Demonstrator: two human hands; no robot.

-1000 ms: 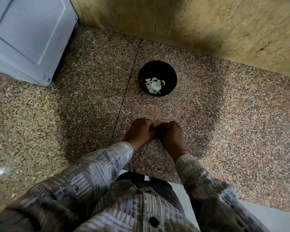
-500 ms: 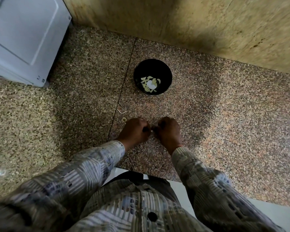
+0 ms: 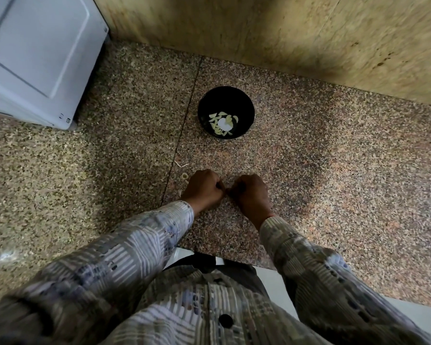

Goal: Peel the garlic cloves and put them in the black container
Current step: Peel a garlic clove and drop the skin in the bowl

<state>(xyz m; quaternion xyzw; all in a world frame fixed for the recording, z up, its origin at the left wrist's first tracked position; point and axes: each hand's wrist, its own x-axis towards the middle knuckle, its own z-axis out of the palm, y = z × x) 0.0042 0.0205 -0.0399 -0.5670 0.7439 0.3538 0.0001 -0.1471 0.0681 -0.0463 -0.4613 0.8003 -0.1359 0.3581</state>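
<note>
While the left hand (image 3: 203, 189) and right hand (image 3: 251, 192) meet knuckle to knuckle, both curled narrow around something too hidden to name, presumably a garlic clove, the black container (image 3: 244, 105) stands straight ahead of them, apart on the speckled tabletop (image 3: 334, 170), roughly equally near either hand. Peeled cloves (image 3: 218, 127) lie inside it; skin scraps (image 3: 182, 164) lie just left-front of the hands.

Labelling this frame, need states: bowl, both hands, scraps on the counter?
Round black container: upright, open, peeled pale garlic cloves inside.
Left hand: fingers curled, grip contents hidden.
Right hand: fingers curled, meeting the left.
Thin pale peel scraps: loose on speckled granite counter.
</note>
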